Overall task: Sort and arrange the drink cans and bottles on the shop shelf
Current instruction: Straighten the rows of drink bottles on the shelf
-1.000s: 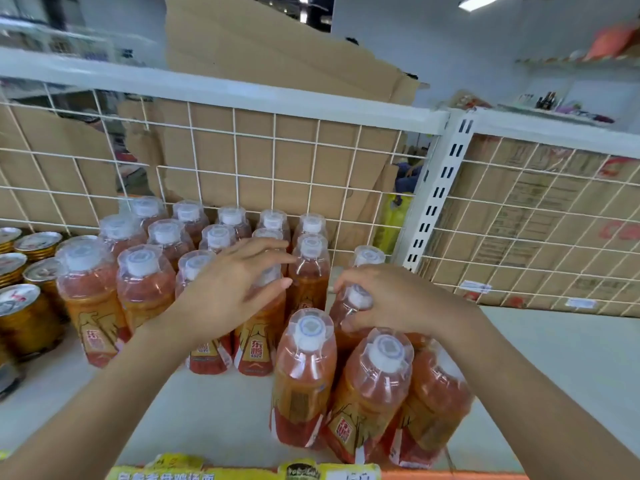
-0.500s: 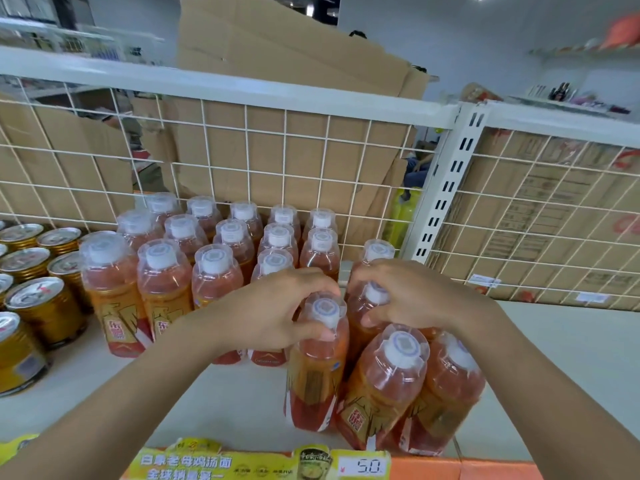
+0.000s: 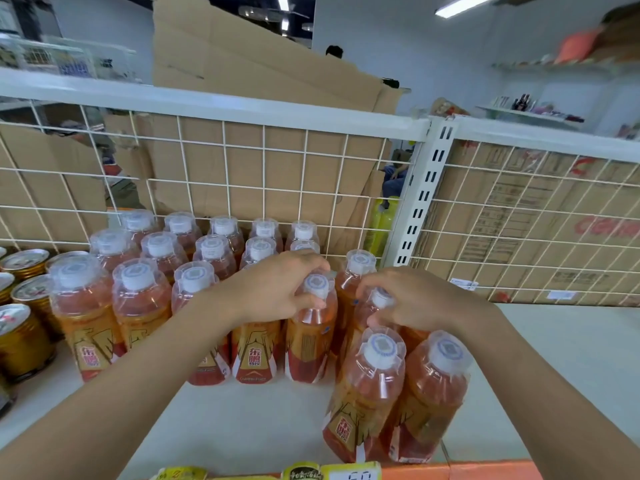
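At your far left, gold cans [image 3: 24,341] stand on the shelf [image 3: 249,420]. Next to them, the block of bottles [image 3: 159,251] sits in rows against the wire grid [image 3: 242,174]. Your left hand [image 3: 277,289] has its grip curled round the capped neck of the front-row bottle [image 3: 310,337], which is upright at the block's right end. Just beside it, your right hand [image 3: 415,299] has its grip closed over the top of the next bottle [image 3: 382,299]. Two loose bottles [image 3: 367,393] stand touching each other nearer the shelf edge, below that hand.
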